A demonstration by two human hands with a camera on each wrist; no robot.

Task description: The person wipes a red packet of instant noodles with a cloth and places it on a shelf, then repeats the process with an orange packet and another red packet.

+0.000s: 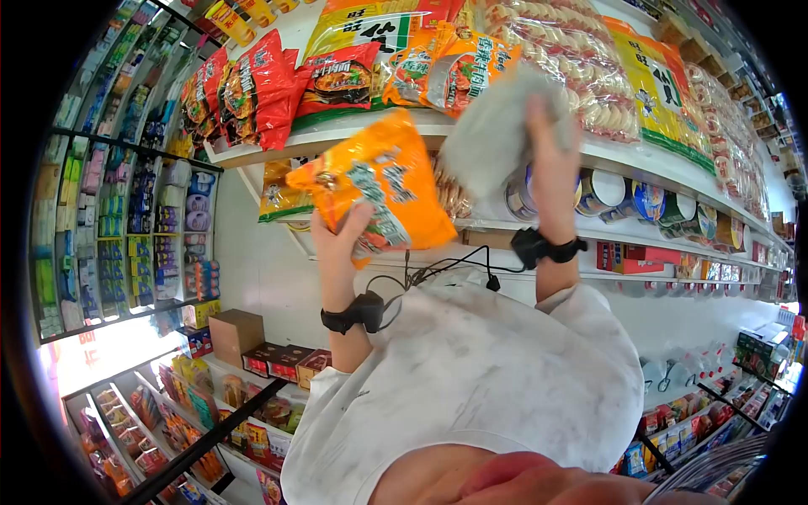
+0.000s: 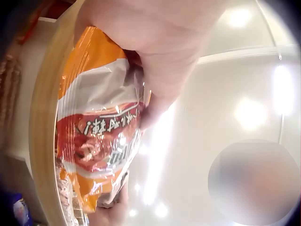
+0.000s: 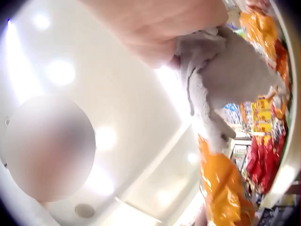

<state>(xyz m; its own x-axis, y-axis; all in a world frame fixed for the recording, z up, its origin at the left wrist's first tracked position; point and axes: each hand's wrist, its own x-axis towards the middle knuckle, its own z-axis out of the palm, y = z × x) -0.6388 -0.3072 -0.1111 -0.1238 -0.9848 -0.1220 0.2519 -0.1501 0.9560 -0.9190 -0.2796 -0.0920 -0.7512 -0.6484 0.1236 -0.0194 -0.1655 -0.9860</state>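
My left hand (image 1: 338,242) grips an orange packet of instant noodles (image 1: 402,187) by its lower left side, thumb across the front. In the left wrist view the same noodle packet (image 2: 101,134) shows a printed picture of food. A grey cloth (image 1: 492,135), blurred in the head view, hangs from my right hand (image 1: 551,164), which holds it bunched near the shelf edge. Seen from the right wrist, the cloth (image 3: 235,70) droops in folds from the fingers, above the orange packet (image 3: 223,183). More orange noodle packets (image 1: 459,71) lie on the shelf beyond.
Red noodle packets (image 1: 261,88) lie at the left end of the white shelf (image 1: 337,135). Clear bags of round crackers (image 1: 581,63) and yellow bags (image 1: 661,93) fill its right. Tubs (image 1: 606,189) stand one level below. Black cables (image 1: 446,268) run between the wrists.
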